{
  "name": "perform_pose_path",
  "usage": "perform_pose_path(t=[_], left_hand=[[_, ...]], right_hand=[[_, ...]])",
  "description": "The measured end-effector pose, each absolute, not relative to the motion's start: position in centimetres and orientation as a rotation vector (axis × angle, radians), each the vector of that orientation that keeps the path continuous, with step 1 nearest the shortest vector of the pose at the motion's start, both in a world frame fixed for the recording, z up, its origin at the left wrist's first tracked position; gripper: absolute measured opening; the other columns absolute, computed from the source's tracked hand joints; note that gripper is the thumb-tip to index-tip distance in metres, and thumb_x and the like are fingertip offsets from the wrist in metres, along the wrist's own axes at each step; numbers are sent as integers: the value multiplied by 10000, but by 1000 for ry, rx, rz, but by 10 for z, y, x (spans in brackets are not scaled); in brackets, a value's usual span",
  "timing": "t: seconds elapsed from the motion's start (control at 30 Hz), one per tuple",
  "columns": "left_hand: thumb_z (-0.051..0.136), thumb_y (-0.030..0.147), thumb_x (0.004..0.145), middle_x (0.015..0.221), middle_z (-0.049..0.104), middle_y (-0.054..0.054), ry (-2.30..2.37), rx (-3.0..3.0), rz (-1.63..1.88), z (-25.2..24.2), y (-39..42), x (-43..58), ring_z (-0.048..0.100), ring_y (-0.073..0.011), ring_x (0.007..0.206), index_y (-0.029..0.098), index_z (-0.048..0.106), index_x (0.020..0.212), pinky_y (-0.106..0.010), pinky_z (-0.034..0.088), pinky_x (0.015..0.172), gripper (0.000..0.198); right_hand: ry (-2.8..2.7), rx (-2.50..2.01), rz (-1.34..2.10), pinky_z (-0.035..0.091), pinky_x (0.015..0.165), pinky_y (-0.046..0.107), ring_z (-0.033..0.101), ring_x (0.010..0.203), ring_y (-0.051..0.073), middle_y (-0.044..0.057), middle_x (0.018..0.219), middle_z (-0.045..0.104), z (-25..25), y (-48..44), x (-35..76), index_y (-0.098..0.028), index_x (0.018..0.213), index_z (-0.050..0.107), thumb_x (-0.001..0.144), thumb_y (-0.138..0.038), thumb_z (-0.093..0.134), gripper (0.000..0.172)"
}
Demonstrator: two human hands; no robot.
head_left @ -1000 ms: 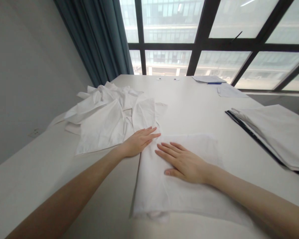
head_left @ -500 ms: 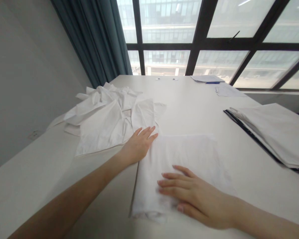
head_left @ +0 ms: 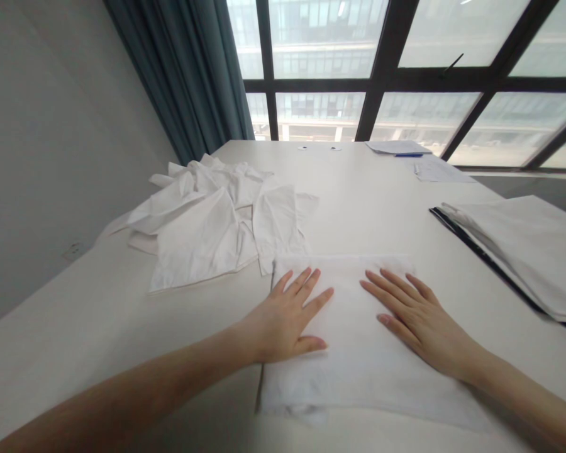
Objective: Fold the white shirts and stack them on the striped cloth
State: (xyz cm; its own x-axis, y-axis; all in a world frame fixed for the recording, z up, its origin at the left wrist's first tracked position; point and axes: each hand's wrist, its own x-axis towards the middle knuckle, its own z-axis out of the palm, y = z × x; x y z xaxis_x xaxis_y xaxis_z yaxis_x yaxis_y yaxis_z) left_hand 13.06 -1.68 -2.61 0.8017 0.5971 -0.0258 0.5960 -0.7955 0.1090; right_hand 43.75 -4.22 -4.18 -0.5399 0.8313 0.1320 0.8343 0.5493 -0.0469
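Observation:
A white cloth (head_left: 349, 371) lies folded in a flat rectangle on the white table, close in front of me. My left hand (head_left: 287, 321) rests on its left part, fingers spread and palm down. On the right part of the same cloth lies my right hand (head_left: 415, 314), its fingers stretched out and apart. Neither hand grips anything. Some loose fabric shows at the cloth's lower left edge. Beyond my left hand, a crumpled heap of white cloth (head_left: 202, 220) nearly touches the folded one.
Folded white cloth (head_left: 523, 245) lies on a black-edged item at the right. Papers (head_left: 396, 147) and a blue pen (head_left: 408, 155) are near the far right edge of the table (head_left: 349, 207). A blue curtain (head_left: 193, 75) hangs at the back left, beside windows.
My left hand has moved nearer, onto the folded cloth. My right hand has slid away from me and to the right. The cloth's near right part now looks flatter and more spread out.

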Motion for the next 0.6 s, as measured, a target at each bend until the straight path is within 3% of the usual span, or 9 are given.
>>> perform_pose_path(t=[0.2,0.47,0.6], left_hand=[[560,584,873,1605,93,-205,1041,2822,-75,-21,-40,106,60,-335,1487,186,194,1538,-527,139,1174,857],[528,542,900,1603,130,-195,1104,2841,-93,-23,-65,77,85,-325,1487,130,159,1545,-517,186,1181,850],[507,528,917,1580,195,-220,1118,2867,-13,-21,-73,74,131,-332,1479,81,232,1522,-520,217,1178,800]], right_hand=[[-2546,-1509,-77,292,1115,548,298,1433,265,10,1556,339,-49,-50,456,-364,1543,181,991,-478,355,589],[-2513,-1550,-135,300,1111,575,292,1436,274,36,1564,325,-55,-59,466,-333,1556,118,988,-456,365,631],[-2517,-1466,-168,295,1116,587,313,1425,289,48,1547,359,-45,-60,466,-326,1528,258,968,-418,438,595]])
